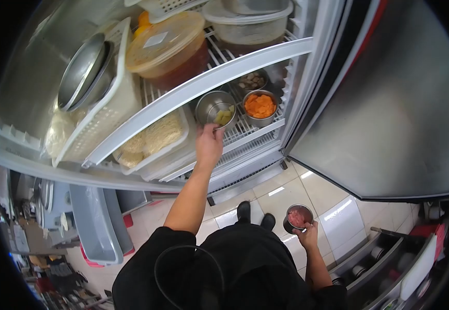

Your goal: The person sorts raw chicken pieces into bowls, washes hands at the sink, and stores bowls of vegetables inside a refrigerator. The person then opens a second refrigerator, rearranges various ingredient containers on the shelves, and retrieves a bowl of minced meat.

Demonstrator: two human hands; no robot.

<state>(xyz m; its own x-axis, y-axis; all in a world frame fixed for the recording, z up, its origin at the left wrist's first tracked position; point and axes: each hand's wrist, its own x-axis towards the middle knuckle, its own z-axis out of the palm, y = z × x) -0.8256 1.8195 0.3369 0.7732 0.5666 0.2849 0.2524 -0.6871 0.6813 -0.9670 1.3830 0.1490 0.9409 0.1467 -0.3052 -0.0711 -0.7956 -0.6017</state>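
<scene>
My left hand reaches into the open fridge and pinches the near rim of a round steel container. A few pale green-yellow pieces lie in the bottom of it. Beside it on the wire shelf stands a smaller steel cup of orange chunks, with a steel bowl of brownish pieces behind. Low on my right side, my right hand is closed around a steel cup with pink, raw-looking meat in it.
On the upper shelf sit a lidded tub of red-brown contents, another lidded tub and a white basket with metal bowls. The fridge door stands open at right. Grey bins are at left, an open drawer at lower right.
</scene>
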